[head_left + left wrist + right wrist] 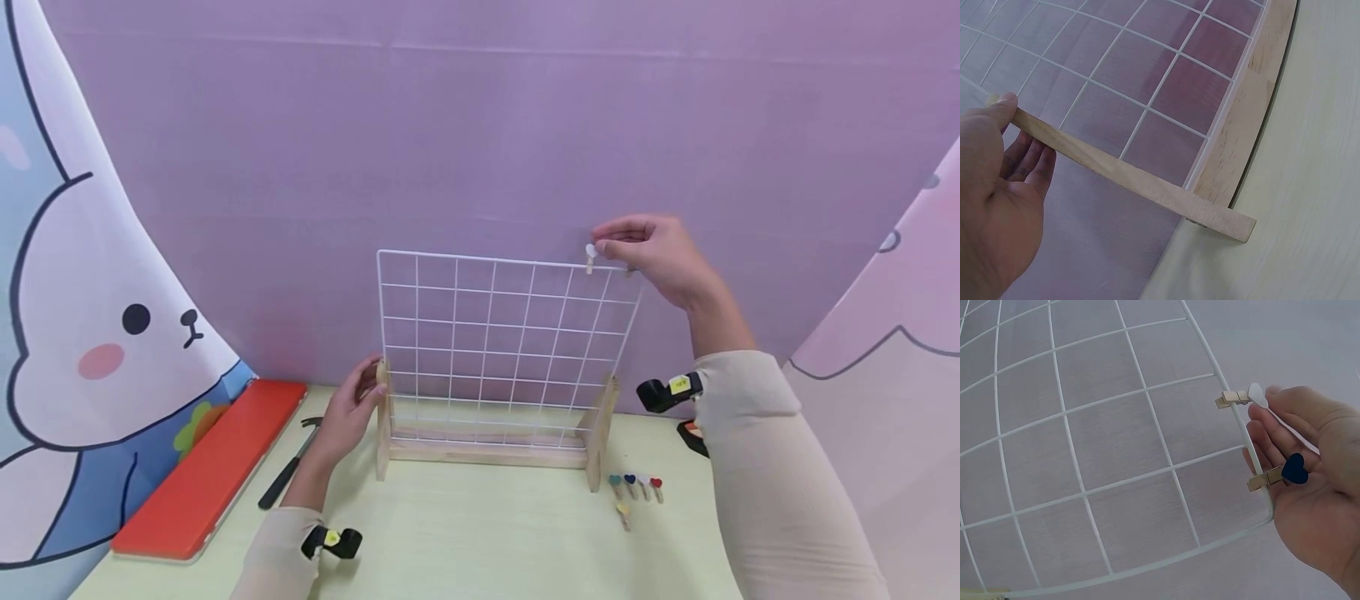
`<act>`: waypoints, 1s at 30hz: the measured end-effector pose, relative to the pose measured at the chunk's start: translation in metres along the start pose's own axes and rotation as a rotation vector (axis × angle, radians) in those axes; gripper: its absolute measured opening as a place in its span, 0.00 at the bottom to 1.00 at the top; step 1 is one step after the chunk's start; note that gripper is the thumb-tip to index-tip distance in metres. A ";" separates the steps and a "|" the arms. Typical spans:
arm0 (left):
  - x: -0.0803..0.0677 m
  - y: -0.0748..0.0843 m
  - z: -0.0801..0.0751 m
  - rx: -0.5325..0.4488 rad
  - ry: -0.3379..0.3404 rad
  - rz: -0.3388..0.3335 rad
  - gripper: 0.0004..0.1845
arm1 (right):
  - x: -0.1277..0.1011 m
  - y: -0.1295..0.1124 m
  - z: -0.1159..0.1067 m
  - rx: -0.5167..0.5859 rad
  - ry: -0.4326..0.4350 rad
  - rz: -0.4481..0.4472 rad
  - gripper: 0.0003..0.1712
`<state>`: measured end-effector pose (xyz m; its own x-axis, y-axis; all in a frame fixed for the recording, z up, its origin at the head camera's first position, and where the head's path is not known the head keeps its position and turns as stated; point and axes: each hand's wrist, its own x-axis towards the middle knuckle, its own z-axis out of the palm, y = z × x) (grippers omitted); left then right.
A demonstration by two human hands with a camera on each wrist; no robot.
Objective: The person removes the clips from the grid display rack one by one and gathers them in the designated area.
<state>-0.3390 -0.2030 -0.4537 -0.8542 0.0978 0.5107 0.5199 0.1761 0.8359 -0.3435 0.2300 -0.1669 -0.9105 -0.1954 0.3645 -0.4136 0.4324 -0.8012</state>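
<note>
A white wire grid (491, 333) stands upright in a wooden stand (487, 454). My left hand (352, 408) holds the upper part of the stand's left upright (1104, 159), thumb on one face and fingers on the other. At the grid's top edge, right of its middle, my right hand (652, 254) pinches the head of a clothespin with a white heart (1257, 395); its wooden jaws sit across the top wire. Beside it, nearer the corner, a clothespin with a dark blue heart (1295, 469) is clipped on the same wire, in front of my palm.
Several heart clothespins (630, 481) lie on the table right of the stand, a yellow one (623, 512) nearest me. On the left are a hammer (288, 471) and a long red box (213, 475). A dark object (693, 435) lies partly behind my right sleeve.
</note>
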 end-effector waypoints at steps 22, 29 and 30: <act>-0.001 -0.006 -0.003 -0.008 0.005 0.025 0.28 | 0.001 -0.002 0.006 -0.114 0.011 0.043 0.17; 0.000 -0.005 -0.003 -0.011 0.000 0.029 0.28 | 0.001 -0.001 0.006 -0.113 0.053 0.024 0.16; 0.000 -0.005 -0.003 -0.010 0.000 0.027 0.28 | 0.001 -0.001 0.006 -0.114 0.058 0.022 0.16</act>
<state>-0.3413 -0.2070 -0.4573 -0.8396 0.1023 0.5335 0.5432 0.1633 0.8236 -0.3436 0.2242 -0.1687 -0.9162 -0.1348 0.3774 -0.3880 0.5340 -0.7512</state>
